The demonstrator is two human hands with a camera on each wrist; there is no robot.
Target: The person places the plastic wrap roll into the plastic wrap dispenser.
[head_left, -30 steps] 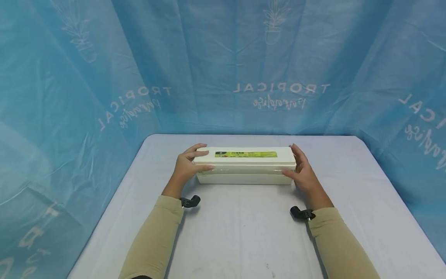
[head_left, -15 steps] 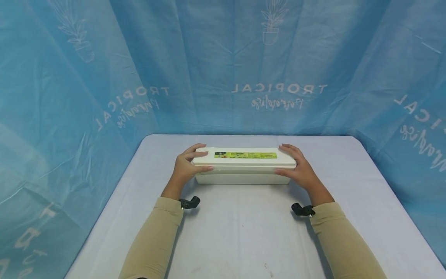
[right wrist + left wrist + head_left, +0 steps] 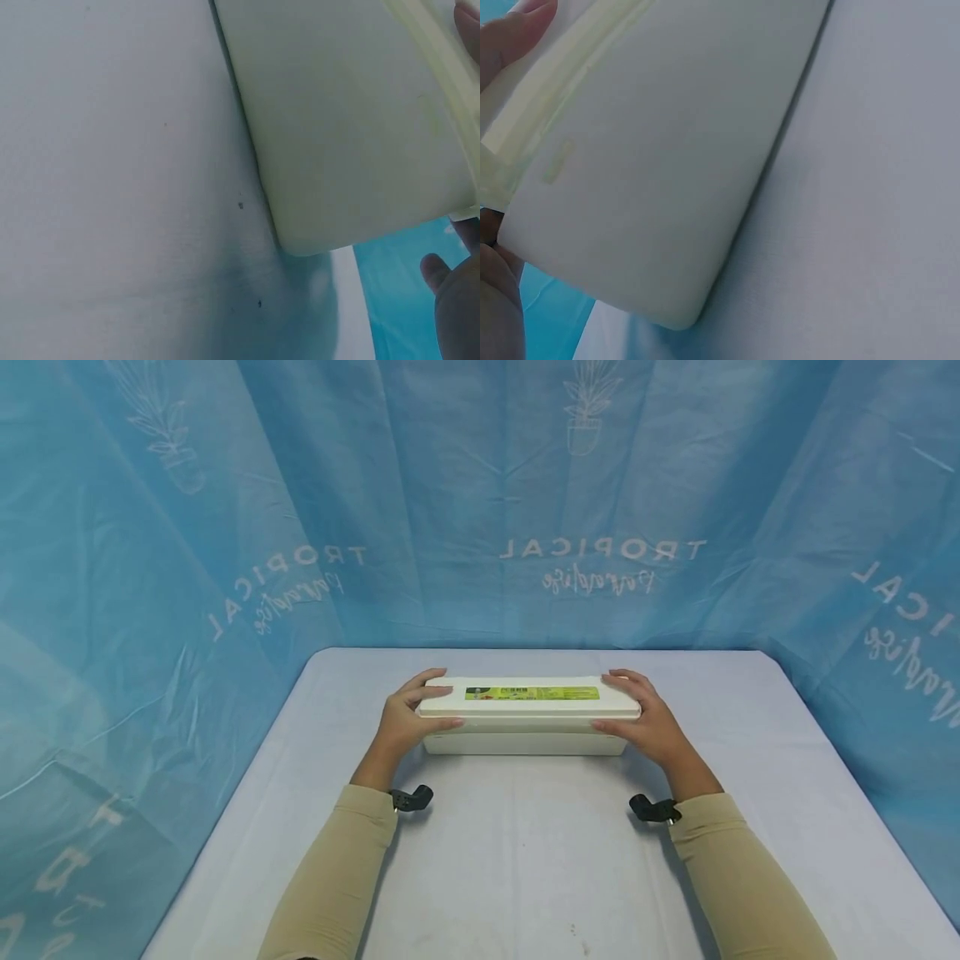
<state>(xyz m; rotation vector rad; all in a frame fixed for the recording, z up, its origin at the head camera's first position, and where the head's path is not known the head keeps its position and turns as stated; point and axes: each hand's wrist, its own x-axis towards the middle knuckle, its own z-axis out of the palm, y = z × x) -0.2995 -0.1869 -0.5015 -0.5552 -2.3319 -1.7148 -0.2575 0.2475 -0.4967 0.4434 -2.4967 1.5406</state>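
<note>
A long white plastic box (image 3: 525,743) stands on the table with its lid (image 3: 525,713) on top. A yellow-green label (image 3: 532,693) runs along the lid. My left hand (image 3: 401,720) grips the lid's left end, thumb on the front edge and fingers over the top. At the right end my right hand (image 3: 654,727) holds the lid the same way. In the left wrist view the box's front wall (image 3: 652,165) slants past the thumb. The right wrist view shows the other end of that wall (image 3: 352,135). The inside of the box is hidden.
A white cloth (image 3: 517,860) covers the table, with a few small dark specks near the front. Blue printed curtains (image 3: 480,510) hang behind and on both sides. Black wrist cameras, left (image 3: 412,798) and right (image 3: 654,810), sit at the sleeve cuffs.
My right hand has shifted inward from the box's right end, and its fingertips now lie on the lid's top. The left hand keeps its place, and the box stays put.
</note>
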